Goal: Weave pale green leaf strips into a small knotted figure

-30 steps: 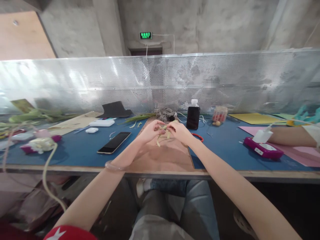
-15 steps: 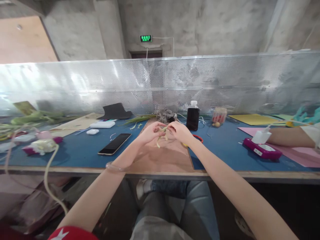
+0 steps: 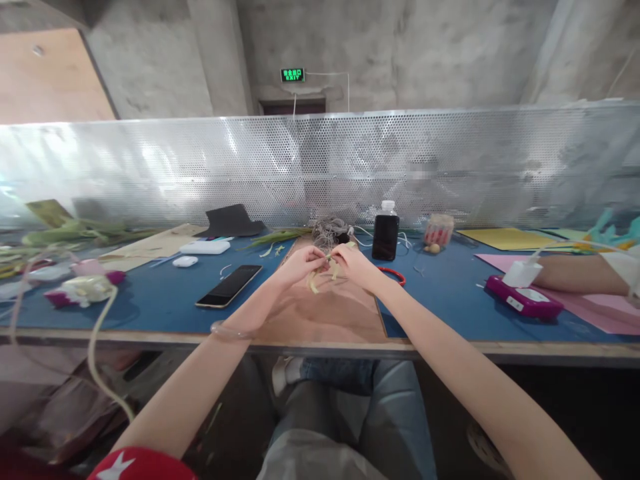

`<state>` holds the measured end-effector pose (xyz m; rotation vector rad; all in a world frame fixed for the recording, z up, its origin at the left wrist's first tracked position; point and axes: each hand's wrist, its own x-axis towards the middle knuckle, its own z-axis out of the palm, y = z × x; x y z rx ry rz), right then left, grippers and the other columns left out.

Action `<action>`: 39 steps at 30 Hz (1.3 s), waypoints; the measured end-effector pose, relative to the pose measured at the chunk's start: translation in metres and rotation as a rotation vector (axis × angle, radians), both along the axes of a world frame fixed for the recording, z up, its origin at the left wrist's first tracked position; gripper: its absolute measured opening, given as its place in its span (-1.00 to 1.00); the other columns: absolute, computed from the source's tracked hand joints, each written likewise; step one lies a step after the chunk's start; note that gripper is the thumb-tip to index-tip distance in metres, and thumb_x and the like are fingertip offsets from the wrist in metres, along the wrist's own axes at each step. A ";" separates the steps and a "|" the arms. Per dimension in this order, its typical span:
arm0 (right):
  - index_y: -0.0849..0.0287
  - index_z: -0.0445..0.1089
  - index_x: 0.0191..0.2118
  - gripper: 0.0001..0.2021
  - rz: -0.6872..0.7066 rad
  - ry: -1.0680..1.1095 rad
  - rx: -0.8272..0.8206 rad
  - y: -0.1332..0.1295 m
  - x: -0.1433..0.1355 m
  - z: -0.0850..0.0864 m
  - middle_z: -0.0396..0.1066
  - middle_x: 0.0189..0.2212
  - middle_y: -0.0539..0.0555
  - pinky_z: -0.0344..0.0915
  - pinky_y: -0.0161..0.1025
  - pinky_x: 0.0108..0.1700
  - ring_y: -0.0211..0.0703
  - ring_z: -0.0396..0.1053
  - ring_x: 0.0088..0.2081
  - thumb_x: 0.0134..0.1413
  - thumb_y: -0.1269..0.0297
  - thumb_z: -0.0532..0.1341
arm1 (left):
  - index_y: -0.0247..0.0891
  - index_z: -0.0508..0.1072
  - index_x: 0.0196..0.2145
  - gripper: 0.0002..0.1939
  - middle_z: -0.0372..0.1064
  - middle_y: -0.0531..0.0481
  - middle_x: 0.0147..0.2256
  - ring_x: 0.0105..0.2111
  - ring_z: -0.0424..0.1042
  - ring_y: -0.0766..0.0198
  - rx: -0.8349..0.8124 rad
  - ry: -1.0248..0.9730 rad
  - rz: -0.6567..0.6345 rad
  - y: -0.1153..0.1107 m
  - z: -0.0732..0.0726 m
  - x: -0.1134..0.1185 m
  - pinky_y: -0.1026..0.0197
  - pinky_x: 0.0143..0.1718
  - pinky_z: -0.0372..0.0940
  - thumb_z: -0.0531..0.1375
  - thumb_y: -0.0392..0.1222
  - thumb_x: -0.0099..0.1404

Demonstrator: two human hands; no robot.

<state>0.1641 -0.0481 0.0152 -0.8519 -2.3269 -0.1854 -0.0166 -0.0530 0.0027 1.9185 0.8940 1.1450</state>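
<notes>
My left hand (image 3: 298, 266) and my right hand (image 3: 356, 267) meet over the brown board (image 3: 320, 317) in the middle of the table. Between their bent, pinching fingers is a small bundle of pale yellow-green leaf strips (image 3: 313, 283). Loose ends of the strips hang down below the fingertips. The part being gripped is mostly hidden by the fingers. Just behind my hands lies a tangle of grey cord (image 3: 332, 230). Close to my right wrist is a red ring-shaped item (image 3: 395, 275), partly covered.
A phone (image 3: 230, 286) and a white earphone case (image 3: 185, 261) lie left. Behind, right, stands a dark bottle (image 3: 385, 235) beside a clear tub (image 3: 439, 230). Farther right, another person's arm (image 3: 583, 275) rests near a magenta power strip (image 3: 523, 297). A perforated metal screen (image 3: 350, 167) closes the back.
The fingers of both hands have shifted slightly around the strips, and the hanging ends have moved a little to the left. My hands stay close together over the board.
</notes>
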 end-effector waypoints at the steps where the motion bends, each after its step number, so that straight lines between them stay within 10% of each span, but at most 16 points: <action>1: 0.29 0.31 -0.23 -0.84 -0.012 -0.009 -0.001 -0.002 0.000 0.000 0.35 -0.30 0.05 0.31 -0.17 -0.23 -0.23 0.34 -0.27 0.15 0.32 0.08 | -0.38 0.35 -0.27 -0.82 0.38 0.01 -0.39 -0.40 0.40 0.31 0.006 -0.003 0.000 0.000 0.000 0.000 0.13 -0.29 0.32 0.12 -0.19 0.23; 39: 0.28 0.30 -0.19 -0.79 -0.093 -0.078 0.010 -0.007 0.002 -0.003 0.35 -0.37 0.02 0.32 -0.20 -0.30 -0.27 0.35 -0.38 0.16 0.25 0.06 | -0.37 0.34 -0.27 -0.85 0.35 0.05 -0.44 -0.43 0.38 0.32 0.058 -0.024 -0.027 -0.006 0.006 0.002 0.15 -0.31 0.31 0.12 -0.23 0.23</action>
